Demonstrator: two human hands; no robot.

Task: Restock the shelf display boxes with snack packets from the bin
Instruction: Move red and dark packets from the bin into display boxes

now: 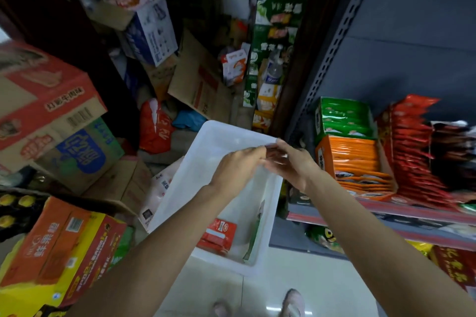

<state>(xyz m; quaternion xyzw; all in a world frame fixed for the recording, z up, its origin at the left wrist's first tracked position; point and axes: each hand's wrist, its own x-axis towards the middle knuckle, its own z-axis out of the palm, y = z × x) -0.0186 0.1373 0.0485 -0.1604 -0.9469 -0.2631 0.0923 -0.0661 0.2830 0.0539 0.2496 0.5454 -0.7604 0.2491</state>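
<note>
My left hand (238, 168) and my right hand (295, 165) meet fingertip to fingertip above the white plastic bin (206, 141). Between them they pinch a small, blurred dark-red snack packet (274, 154). Low in the bin lie red packets (219, 235), and a green packet (255, 235) leans on its right wall. On the shelf to the right stand a green display box (342, 118), an orange display box (358, 162) full of orange packets, and a row of red packets (414, 154).
Stacked cartons (43, 105) and an orange-yellow case (59, 249) crowd the floor on the left. The shelf's red front edge (386, 210) runs along the right, with more goods on the shelf below. My feet (291, 302) stand on pale tiles.
</note>
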